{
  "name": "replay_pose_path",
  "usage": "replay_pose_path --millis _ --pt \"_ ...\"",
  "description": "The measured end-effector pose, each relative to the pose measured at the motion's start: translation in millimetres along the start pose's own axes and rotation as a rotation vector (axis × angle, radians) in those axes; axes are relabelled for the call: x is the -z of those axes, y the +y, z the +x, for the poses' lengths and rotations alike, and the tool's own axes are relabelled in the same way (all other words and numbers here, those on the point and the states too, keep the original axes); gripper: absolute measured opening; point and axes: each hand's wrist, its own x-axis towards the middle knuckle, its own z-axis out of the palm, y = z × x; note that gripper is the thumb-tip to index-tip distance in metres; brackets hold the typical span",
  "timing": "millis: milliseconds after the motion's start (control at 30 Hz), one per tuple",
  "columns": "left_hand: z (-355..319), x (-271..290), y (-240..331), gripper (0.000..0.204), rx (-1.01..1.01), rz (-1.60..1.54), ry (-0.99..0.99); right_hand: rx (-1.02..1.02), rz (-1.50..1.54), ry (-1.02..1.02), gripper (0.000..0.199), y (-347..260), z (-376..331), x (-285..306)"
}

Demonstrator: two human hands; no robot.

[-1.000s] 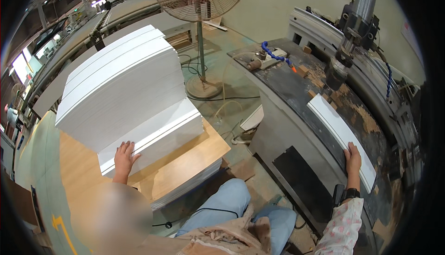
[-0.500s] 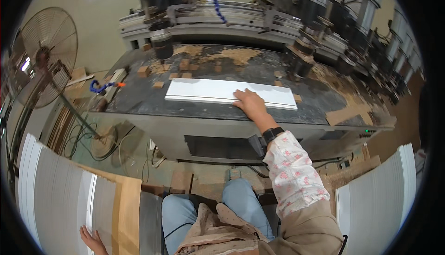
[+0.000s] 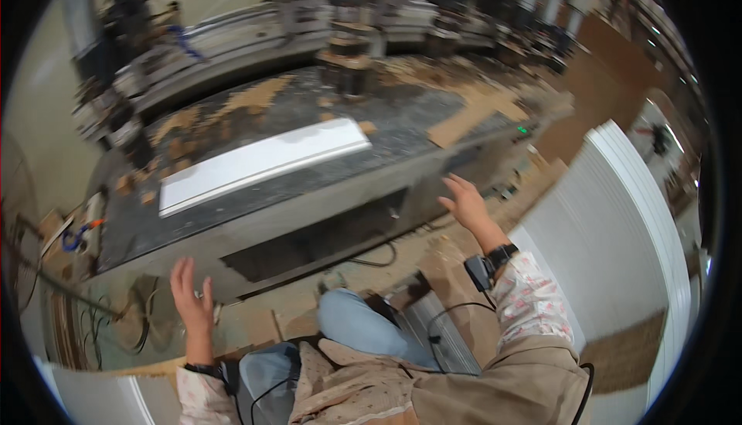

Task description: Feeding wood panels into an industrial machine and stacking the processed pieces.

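A long white panel (image 3: pixel 263 163) lies flat on the dark, dust-strewn bed of a machine (image 3: pixel 386 116). My right hand (image 3: pixel 466 202) hangs in the air in front of the machine's front edge, fingers spread, holding nothing. It is to the right of and below the panel. My left hand (image 3: pixel 190 293) is raised with fingers apart near the machine's lower front face, also holding nothing. Both wrists wear dark bands. My knees in blue trousers (image 3: pixel 363 328) show between the arms.
A tall stack of white panels (image 3: pixel 610 247) stands on a pallet at the right. Another white stack's corner (image 3: pixel 100 398) shows at the lower left. Wood scraps and sawdust litter the machine bed and floor. Cables (image 3: pixel 100 324) and a blue-handled tool (image 3: pixel 77 233) lie at the left.
My right hand has come off the white panel and drawn back toward the right. My left hand has left the left-hand stack and risen. The view has swung to the right.
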Motion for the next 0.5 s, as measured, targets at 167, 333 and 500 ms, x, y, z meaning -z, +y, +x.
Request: replay_pose_path --millis 167,333,500 --pt "101.9 -84.8 17.4 0.07 -0.167 0.029 -0.149 -0.697 -0.406 -0.146 0.055 109.2 -215.1 77.8" --pt "140.2 -119.0 13.8 0.096 -0.056 0.361 -0.392 -0.716 -0.384 -0.192 0.052 95.0 -268.9 81.2" --pt "141.3 -131.6 12.0 0.098 -0.076 0.322 -0.4 -0.488 -0.258 -0.276 0.065 36.7 -282.6 65.7"
